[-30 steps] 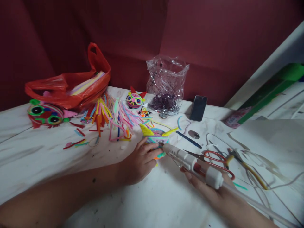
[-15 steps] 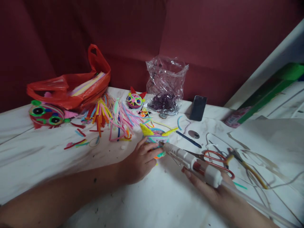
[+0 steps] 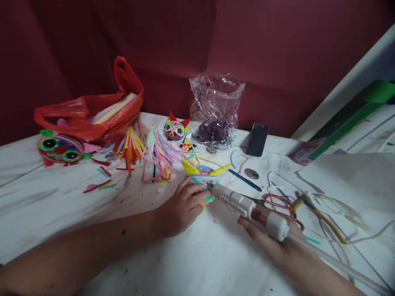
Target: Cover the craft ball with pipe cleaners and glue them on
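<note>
My left hand (image 3: 185, 205) is closed on the near left side of a round pipe-cleaner craft piece (image 3: 205, 176), which has two yellow horns and blue and pink bands. A white glue gun (image 3: 239, 202) is gripped in my right hand (image 3: 274, 242), its nozzle at the right side of the craft piece, touching or very close. Under my left fingers, orange and teal parts show at the piece's near edge. A glue stick goes into the back of the gun.
Red-handled scissors (image 3: 282, 205) and yellow-handled pliers (image 3: 328, 224) lie right, among cords. Behind are a phone (image 3: 257, 139), a clear bag (image 3: 216, 111) and a small finished face (image 3: 176, 129). Left are a red bag (image 3: 92, 115), a larger face (image 3: 61, 150) and pipe cleaners (image 3: 131, 148).
</note>
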### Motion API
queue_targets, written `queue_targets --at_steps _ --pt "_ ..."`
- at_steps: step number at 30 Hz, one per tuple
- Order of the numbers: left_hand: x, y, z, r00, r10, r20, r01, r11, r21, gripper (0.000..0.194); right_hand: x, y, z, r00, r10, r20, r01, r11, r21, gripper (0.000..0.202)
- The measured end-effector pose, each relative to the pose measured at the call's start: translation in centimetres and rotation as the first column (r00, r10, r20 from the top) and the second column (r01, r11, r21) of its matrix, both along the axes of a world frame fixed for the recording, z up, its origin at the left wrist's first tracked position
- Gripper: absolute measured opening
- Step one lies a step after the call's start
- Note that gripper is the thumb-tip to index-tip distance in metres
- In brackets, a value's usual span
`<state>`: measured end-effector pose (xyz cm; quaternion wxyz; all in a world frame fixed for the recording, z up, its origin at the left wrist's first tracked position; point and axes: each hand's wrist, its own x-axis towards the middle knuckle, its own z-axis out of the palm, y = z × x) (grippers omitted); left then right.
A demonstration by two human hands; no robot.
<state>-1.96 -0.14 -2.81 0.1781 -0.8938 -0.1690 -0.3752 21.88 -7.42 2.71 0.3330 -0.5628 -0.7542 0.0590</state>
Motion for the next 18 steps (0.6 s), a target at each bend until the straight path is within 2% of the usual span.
queue_targets --at_steps 5,18 --pt "-0.1 -0.02 -0.07 1.0 -0.013 -0.012 0.013 1.0 -0.019 0.01 -0.04 0.05 0.28 0.998 0.057 -0.015 -0.058 0.995 -0.086 0.033" --pt "-0.18 0.07 -0.2 0.999 -0.003 -0.033 0.002 1.0 -0.01 0.012 -0.16 -0.15 0.04 0.999 0.006 -0.035 -0.008 0.999 -0.043 0.035"
